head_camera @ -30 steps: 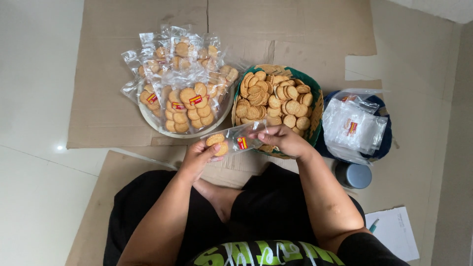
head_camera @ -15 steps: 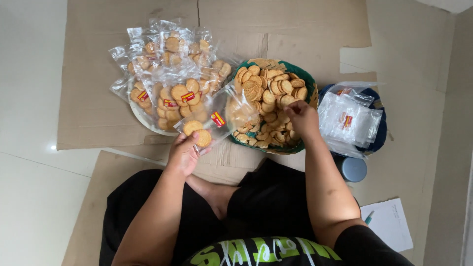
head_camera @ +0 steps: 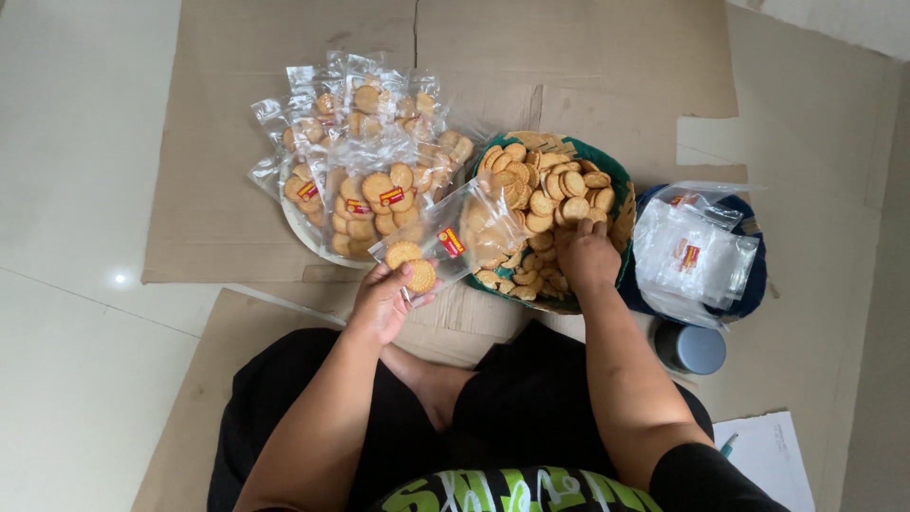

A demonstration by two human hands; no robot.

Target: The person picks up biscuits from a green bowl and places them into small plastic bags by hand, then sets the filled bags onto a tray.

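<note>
My left hand (head_camera: 384, 301) holds a clear plastic bag (head_camera: 445, 242) by its lower end, with two round biscuits (head_camera: 412, 267) inside and a small red and yellow label on it. The bag's mouth lies over the near rim of a green basket (head_camera: 619, 180) heaped with loose round biscuits (head_camera: 540, 190). My right hand (head_camera: 586, 254) rests palm down on the biscuits at the basket's near side, fingers closed over some of them. To the left, a white bowl (head_camera: 305, 230) is piled with several filled, labelled bags (head_camera: 365, 142).
A dark blue bowl (head_camera: 754, 284) at the right holds a stack of empty clear bags (head_camera: 690, 251). A grey lidded cup (head_camera: 692, 349) stands near my right knee. Flattened cardboard (head_camera: 588, 47) covers the tiled floor. White paper and a pen (head_camera: 770, 455) lie lower right.
My hands have parted: the left moved left and back with the bag, the right went from the bag to the biscuit basket and now rests on the biscuits.
</note>
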